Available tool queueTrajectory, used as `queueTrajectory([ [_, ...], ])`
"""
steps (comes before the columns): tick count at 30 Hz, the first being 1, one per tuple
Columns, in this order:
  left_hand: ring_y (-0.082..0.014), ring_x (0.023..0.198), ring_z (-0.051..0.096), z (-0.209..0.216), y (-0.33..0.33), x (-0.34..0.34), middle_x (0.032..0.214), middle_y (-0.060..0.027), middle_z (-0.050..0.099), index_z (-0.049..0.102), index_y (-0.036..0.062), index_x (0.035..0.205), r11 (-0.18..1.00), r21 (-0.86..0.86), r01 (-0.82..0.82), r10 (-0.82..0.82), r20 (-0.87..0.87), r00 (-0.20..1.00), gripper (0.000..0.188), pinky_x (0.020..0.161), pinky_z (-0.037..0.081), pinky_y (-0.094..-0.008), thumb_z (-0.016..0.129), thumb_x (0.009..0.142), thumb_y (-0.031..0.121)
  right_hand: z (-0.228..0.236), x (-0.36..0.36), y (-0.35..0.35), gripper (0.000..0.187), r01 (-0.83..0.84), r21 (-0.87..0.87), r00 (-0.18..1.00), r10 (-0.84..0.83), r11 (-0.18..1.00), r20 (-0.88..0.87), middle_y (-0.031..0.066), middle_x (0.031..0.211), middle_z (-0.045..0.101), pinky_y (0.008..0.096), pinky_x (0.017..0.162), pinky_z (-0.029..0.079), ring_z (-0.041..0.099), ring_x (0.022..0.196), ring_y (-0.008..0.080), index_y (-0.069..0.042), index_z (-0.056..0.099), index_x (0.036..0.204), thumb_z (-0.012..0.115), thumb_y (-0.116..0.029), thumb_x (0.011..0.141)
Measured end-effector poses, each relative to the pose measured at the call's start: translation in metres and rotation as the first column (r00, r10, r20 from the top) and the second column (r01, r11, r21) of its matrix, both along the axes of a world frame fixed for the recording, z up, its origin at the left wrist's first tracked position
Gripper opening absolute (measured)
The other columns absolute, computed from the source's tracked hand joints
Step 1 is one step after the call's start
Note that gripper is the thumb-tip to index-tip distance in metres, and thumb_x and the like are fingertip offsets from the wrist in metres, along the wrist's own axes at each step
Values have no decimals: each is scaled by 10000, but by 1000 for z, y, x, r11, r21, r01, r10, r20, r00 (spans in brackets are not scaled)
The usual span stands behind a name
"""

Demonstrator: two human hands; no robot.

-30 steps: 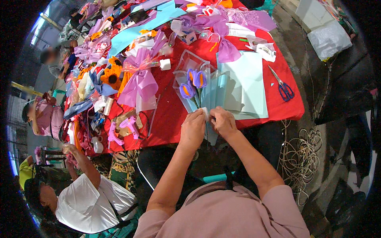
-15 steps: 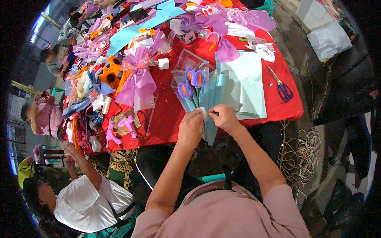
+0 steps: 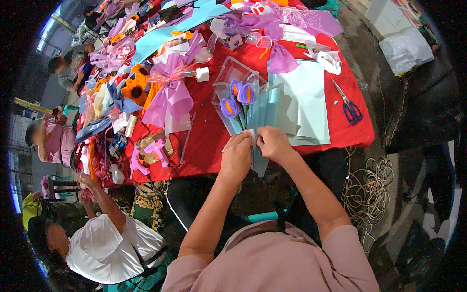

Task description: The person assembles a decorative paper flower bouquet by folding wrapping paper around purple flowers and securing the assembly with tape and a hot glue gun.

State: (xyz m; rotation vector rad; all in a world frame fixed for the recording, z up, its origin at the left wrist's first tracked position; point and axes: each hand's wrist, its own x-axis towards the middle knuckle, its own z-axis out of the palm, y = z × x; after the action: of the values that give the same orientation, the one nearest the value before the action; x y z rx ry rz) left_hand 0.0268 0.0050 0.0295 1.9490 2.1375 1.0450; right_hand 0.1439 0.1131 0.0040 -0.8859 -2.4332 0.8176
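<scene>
My left hand (image 3: 236,155) is closed round the lower end of a small bouquet. Its purple tulip-like flowers (image 3: 230,108) with orange centres and green stems lie on clear wrap with a white edge (image 3: 220,85). Pale blue wrapping paper (image 3: 269,109) runs along the bouquet's right side. A small white piece (image 3: 252,135) shows at my left fingertips; its kind is unclear. Close beside it, my right hand (image 3: 273,145) has its fingers pinched together. What they hold, if anything, is hidden.
Blue-handled scissors (image 3: 351,111) and pale blue sheets (image 3: 311,102) lie to the right on the red cloth (image 3: 204,121). Pink glue guns (image 3: 156,151), a purple-wrapped bouquet (image 3: 170,95) and orange flowers (image 3: 134,87) crowd the left. A person in white (image 3: 104,248) sits at left; coiled cord (image 3: 369,194) lies on the floor.
My right hand has moved a little left, closer to my left hand and the white piece. My left hand keeps its hold on the bouquet. The whole view has shifted slightly.
</scene>
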Motion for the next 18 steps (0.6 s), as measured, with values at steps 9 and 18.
queueTrajectory([
  [9, -365, 1023, 598, -5, 1, -3, 1125, -160, 643, 646, -1, 995, 999, -51, -2, 2, -6, 1000, 254, 879, 496, -427, 623, 743, -17, 9, -13, 9, 219, 116, -226, 955, -46, 967, 294, 231, 845, 673, 486, 756, 529, 657, 834, 406, -21, 694, 810, 667, -200, 685],
  [18, -361, 993, 603, -6, 1, -2, 1119, -153, 644, 646, 3, 971, 1000, -16, -13, 13, -33, 999, 209, 850, 509, -425, 611, 765, 7, 10, -19, 8, 243, 144, -96, 942, -107, 985, 318, 235, 795, 673, 484, 754, 535, 665, 802, 410, -11, 708, 766, 675, -233, 672],
])
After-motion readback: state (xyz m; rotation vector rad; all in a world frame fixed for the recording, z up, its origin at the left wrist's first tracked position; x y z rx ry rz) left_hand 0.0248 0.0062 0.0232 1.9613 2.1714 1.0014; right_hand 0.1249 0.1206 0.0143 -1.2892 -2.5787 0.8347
